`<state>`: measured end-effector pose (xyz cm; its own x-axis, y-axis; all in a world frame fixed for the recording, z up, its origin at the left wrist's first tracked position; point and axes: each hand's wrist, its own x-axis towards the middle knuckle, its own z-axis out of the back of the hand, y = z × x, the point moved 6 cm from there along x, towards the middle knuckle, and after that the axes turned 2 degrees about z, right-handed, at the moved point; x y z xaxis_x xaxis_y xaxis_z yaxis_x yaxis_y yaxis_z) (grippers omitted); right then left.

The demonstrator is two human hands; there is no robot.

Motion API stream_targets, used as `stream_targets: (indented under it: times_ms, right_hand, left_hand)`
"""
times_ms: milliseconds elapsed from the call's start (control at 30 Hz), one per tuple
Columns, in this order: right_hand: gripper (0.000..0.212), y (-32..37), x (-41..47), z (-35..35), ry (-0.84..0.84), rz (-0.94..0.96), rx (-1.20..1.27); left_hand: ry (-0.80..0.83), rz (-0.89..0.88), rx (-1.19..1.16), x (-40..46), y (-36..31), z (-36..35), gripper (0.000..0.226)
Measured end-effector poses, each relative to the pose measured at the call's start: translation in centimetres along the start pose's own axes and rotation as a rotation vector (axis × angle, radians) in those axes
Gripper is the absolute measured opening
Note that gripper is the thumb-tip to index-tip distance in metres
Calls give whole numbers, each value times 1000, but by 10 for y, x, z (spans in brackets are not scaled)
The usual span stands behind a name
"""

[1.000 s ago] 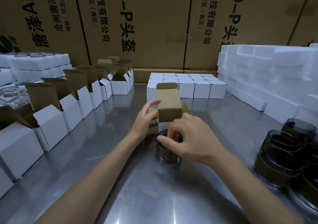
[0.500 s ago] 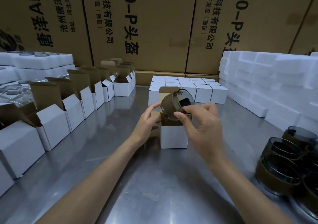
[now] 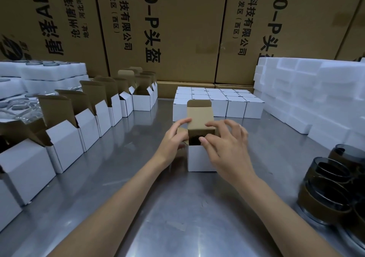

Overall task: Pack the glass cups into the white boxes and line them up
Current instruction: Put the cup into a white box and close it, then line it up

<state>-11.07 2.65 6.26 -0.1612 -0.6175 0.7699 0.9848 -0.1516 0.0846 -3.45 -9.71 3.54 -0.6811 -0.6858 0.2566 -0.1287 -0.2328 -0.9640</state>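
**Cup seated in the open box at frame centre**

A white box (image 3: 199, 159) is stood upright on the steel table (image 3: 167, 207) at the centre of the frame, its brown lid flap raised. A dark glass cup (image 3: 195, 139) is seen inside its opening. The box's left edge is gripped by the left hand (image 3: 174, 136). The right hand (image 3: 225, 144) is laid over the opening with fingers loosely spread and nothing grasped. Closed boxes (image 3: 235, 106) are lined up behind; unpacked cups (image 3: 331, 189) are gathered at lower right.

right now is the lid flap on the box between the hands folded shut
No, the brown lid flap stands upright above the white box, whose top is open.
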Motion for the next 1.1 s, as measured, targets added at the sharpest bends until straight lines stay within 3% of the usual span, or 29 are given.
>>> stream_targets:
  times_ms: [100, 233, 333, 400, 533, 667, 967, 1100]
  right_hand:
    - [31, -7, 0, 6, -68, -71, 147]
    - [28, -41, -2, 16, -272, -473, 629]
    - [21, -60, -15, -12, -132, -825, 1108]
    - [26, -58, -22, -29, 17, -939, 1289]
    - [45, -44, -19, -39, 175, -885, 1425]
    - [55, -39, -17, -43, 229, -799, 1446]
    - [21, -41, -18, -41, 149, -777, 1426]
    - [15, -41, -19, -41, 167, -764, 1404]
  left_hand:
    - [19, 3, -22, 0, 0, -1, 54]
    - [-75, 76, -327, 2, 4, 13, 44]
    - [-134, 165, -420, -1, 13, 20, 39]
    - [-39, 255, -477, -3, 21, 14, 40]
    - [191, 285, -418, -7, 19, 3, 57]
    - [208, 235, -385, -7, 16, -3, 50]
    - [202, 204, -426, -6, 17, -2, 22]
    - [205, 200, -374, -7, 15, -3, 22]
